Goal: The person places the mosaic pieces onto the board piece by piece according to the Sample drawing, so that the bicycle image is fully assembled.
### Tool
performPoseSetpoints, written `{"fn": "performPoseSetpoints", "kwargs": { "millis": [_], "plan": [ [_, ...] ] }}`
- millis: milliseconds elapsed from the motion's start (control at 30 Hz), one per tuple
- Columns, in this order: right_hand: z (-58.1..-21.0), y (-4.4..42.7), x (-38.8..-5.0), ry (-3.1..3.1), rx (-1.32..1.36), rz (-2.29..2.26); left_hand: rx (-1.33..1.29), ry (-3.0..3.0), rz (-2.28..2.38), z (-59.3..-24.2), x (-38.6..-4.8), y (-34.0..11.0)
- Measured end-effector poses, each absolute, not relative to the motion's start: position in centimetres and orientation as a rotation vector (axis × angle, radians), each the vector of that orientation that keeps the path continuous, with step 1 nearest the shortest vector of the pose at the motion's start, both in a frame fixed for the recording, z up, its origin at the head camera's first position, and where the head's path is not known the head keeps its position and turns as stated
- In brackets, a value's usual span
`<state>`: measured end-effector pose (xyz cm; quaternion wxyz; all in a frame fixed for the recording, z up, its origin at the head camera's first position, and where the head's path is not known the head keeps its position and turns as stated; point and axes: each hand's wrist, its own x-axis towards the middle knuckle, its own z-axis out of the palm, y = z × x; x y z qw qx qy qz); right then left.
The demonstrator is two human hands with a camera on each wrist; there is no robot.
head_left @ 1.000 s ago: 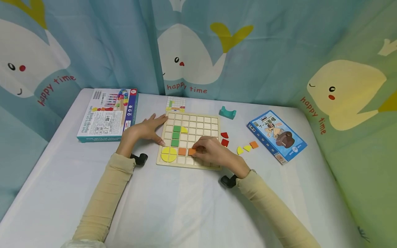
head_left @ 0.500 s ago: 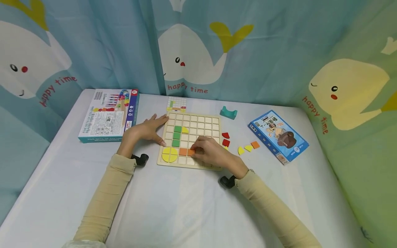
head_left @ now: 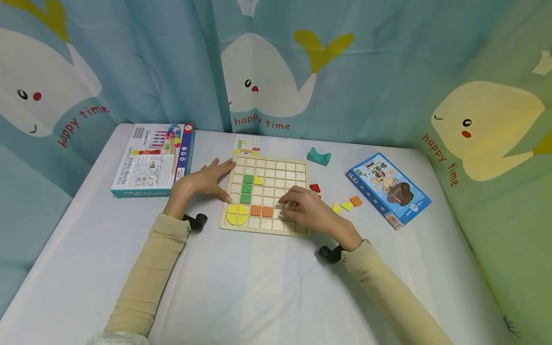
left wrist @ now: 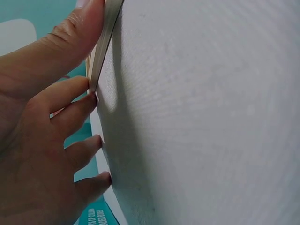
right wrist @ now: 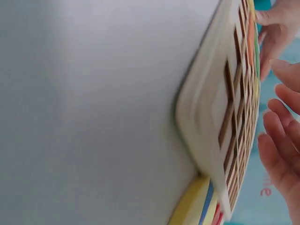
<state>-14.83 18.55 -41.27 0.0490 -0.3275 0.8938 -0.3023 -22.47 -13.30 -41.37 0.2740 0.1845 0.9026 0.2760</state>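
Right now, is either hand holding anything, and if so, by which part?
Nothing is gripped: the right hand hovers empty over the wooden grid board, and the left hand only touches the board along its left edge.

Wooden grid board (head_left: 258,232), two orange squares (head_left: 256,211) inset

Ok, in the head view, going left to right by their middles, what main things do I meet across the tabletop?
White-topped box, left hand, wooden grid board, teal curved block, blue box.
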Motion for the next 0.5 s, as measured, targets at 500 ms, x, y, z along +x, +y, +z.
{"fn": "performPoseSetpoints", "kwargs": {
  "millis": [500],
  "plan": [
    [-41.6, 24.1, -14.3, 2.908, -0.775, -0.95, 0.51, 2.434, 0.729, -41.2, -22.4, -13.4]
  ]
}}
